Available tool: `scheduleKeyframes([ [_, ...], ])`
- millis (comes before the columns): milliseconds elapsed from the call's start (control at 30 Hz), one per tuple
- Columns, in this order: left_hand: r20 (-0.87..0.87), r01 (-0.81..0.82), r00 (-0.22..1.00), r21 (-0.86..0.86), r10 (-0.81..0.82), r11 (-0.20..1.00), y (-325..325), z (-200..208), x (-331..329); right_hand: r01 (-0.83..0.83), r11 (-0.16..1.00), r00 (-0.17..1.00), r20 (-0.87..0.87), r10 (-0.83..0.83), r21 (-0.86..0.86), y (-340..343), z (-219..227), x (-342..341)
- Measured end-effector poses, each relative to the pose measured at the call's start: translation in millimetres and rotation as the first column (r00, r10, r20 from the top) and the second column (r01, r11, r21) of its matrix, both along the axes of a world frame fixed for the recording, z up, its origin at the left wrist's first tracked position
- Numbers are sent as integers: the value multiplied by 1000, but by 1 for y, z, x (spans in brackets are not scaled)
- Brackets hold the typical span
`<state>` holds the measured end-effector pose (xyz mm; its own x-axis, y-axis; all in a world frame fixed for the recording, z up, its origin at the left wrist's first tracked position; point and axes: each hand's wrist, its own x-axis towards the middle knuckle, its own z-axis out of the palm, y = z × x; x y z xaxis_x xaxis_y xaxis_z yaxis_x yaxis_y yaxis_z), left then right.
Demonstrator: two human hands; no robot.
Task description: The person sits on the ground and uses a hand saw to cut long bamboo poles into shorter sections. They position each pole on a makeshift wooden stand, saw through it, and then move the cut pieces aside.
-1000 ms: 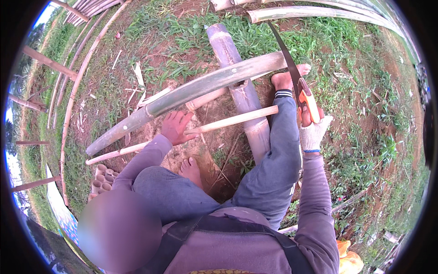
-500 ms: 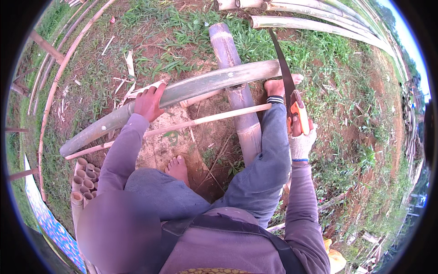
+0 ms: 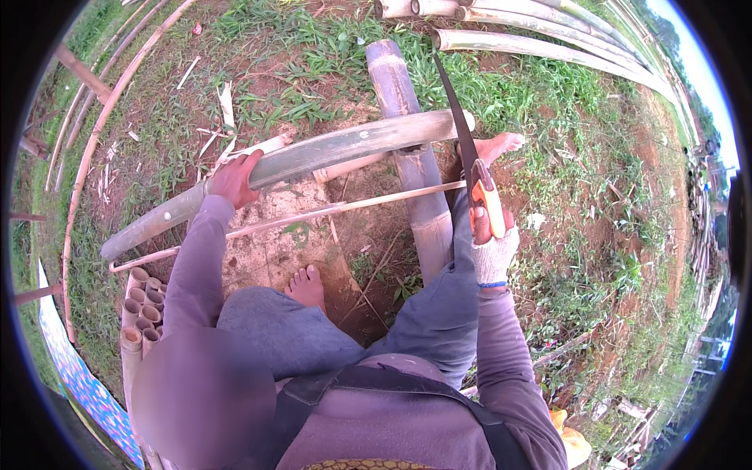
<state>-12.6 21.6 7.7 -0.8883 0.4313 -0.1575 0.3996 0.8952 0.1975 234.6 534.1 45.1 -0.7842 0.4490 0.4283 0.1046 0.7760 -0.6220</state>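
Observation:
A long green-grey bamboo pole [image 3: 313, 158] lies slantwise, its right part resting across a thick upright-running bamboo log [image 3: 396, 88]. My bare left hand [image 3: 235, 180] is closed over the pole left of its middle. My right hand [image 3: 495, 249], in a pale knitted glove with fingertips bare, grips the orange handle of a handsaw [image 3: 457, 110]. The saw's dark blade points away from me, close to the pole's right end; whether it touches the pole I cannot tell. Nearer to me, a thin bamboo strip [image 3: 384, 194] lies across the log.
My bare feet flank the log. Short cut bamboo tubes [image 3: 141, 296] are stacked at the lower left. Several long bamboo poles [image 3: 540, 56] lie at the far right. Bamboo scraps [image 3: 227, 106] litter the grass, and a blue patterned sheet [image 3: 74, 376] lies at the left edge.
The pole has slid to the left with my left hand on it. The handsaw in my right hand has swung left, nearer the pole's right end.

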Motion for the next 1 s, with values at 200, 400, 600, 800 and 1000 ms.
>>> scheduleKeyframes([
  [200, 23, 0, 1000, -43, 1, 999, 9, -10, -12, -76, 831, 994, -104, 22, -550, -12, 41, -6],
  [400, 77, -46, 996, -95, 53, 994, 46, -1, -12, -87, 874, 995, -5, 96, -479, -2, 67, -15],
  [600, -53, 48, 997, -54, -51, 997, 130, 22, -22, -10, 922, 999, -34, -3, -386, 3, 62, -7],
  [800, 113, 149, 982, 39, -152, 988, 238, 24, -36, 15, 836, 999, -21, -31, -548, 0, 75, 12],
  [1000, -39, 90, 995, -19, -91, 996, 244, 12, -17, -45, 875, 999, -45, 26, -481, 9, 64, 23],
])
